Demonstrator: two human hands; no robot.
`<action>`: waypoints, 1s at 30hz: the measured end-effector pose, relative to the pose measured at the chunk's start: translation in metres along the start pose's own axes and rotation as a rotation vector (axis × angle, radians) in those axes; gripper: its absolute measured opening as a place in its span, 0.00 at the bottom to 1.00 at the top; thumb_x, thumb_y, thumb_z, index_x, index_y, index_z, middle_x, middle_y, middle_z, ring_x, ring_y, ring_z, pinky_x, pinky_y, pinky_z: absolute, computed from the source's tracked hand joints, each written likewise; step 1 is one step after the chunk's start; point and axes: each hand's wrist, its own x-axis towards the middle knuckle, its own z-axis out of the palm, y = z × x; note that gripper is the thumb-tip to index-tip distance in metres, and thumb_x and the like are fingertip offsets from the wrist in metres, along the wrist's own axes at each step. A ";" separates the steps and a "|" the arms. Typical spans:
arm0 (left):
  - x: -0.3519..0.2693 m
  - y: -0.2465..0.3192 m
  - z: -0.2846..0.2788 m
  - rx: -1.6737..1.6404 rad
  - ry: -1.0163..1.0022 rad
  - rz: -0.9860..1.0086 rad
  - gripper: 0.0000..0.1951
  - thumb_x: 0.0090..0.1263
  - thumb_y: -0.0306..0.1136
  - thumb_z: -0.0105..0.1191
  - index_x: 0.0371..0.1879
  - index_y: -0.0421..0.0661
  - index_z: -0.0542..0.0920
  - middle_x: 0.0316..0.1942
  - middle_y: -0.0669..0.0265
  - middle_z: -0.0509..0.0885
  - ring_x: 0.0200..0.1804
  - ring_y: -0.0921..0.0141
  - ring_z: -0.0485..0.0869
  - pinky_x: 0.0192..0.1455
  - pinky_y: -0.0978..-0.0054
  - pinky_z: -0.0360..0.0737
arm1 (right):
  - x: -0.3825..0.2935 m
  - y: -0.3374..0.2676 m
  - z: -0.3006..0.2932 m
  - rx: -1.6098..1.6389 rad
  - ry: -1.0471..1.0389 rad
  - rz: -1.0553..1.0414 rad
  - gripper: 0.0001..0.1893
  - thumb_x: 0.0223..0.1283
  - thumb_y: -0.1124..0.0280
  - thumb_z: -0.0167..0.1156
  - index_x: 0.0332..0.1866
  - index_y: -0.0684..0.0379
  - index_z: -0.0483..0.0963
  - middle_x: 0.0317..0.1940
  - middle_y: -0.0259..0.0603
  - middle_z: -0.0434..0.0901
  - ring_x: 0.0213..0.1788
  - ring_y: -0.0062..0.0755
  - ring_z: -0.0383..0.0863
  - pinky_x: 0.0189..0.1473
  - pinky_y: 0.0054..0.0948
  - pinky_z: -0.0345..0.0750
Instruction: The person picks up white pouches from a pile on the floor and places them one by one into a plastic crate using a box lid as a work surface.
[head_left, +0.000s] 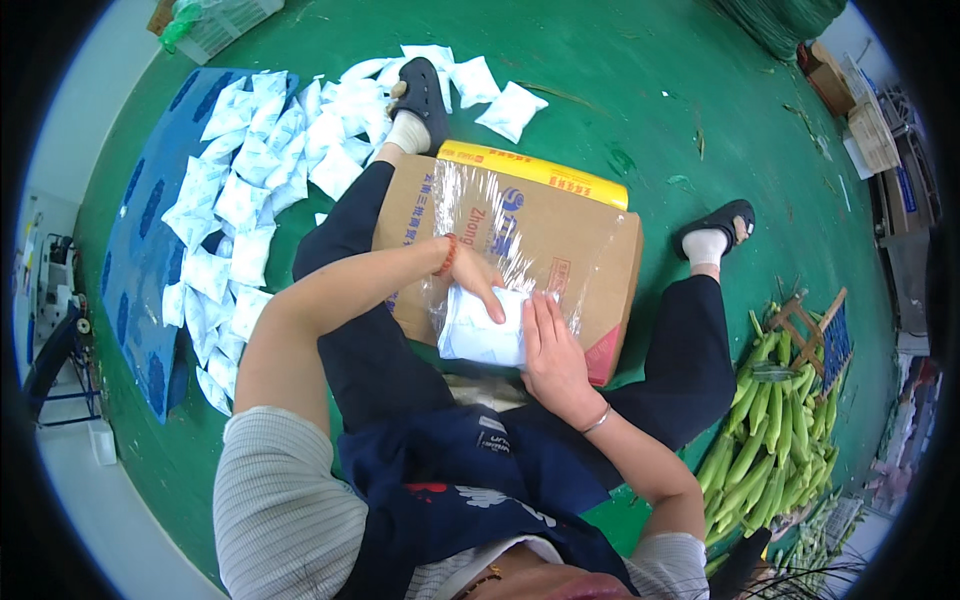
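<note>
My left hand (478, 279) grips a white packet (480, 335) from its far side, thumb lying across the top. My right hand (556, 360) lies flat-fingered against the packet's right end, with its thumb hidden. The packet is over the near edge of a brown cardboard carton (600, 232) that bears printing. Clear plastic film (469, 187) runs across the carton's top, crinkled and shiny, and reaches the packet. Along the carton's far edge lies a long yellow box (570, 178) with red printing.
Many white packets (240, 199) are heaped on and beside a blue plastic pallet (139, 285) at left. Green corn cobs in husk (772, 427) are piled on the right. My shoes (424, 97) flank the carton on the green floor (622, 67). A white crate (232, 26) stands at upper left.
</note>
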 end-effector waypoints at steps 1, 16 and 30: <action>-0.004 0.013 -0.001 0.211 0.046 -0.062 0.28 0.61 0.49 0.68 0.47 0.35 0.81 0.37 0.55 0.87 0.41 0.63 0.86 0.45 0.66 0.80 | 0.007 0.000 0.000 0.113 -0.052 0.039 0.44 0.41 0.71 0.69 0.66 0.76 0.59 0.64 0.67 0.64 0.67 0.63 0.66 0.68 0.44 0.67; 0.024 0.011 -0.032 0.884 1.152 0.380 0.40 0.55 0.65 0.61 0.52 0.38 0.76 0.44 0.51 0.80 0.47 0.54 0.80 0.52 0.60 0.75 | 0.204 0.165 -0.003 1.063 -0.820 0.318 0.29 0.57 0.69 0.53 0.67 0.64 0.67 0.54 0.39 0.76 0.51 0.22 0.74 0.53 0.21 0.72; 0.005 -0.054 0.183 -0.926 -0.223 -0.081 0.29 0.75 0.54 0.50 0.65 0.44 0.74 0.58 0.71 0.80 0.55 0.80 0.78 0.58 0.82 0.75 | 0.072 0.073 0.047 0.759 0.068 0.154 0.20 0.65 0.62 0.59 0.59 0.61 0.75 0.59 0.45 0.77 0.66 0.41 0.71 0.70 0.40 0.61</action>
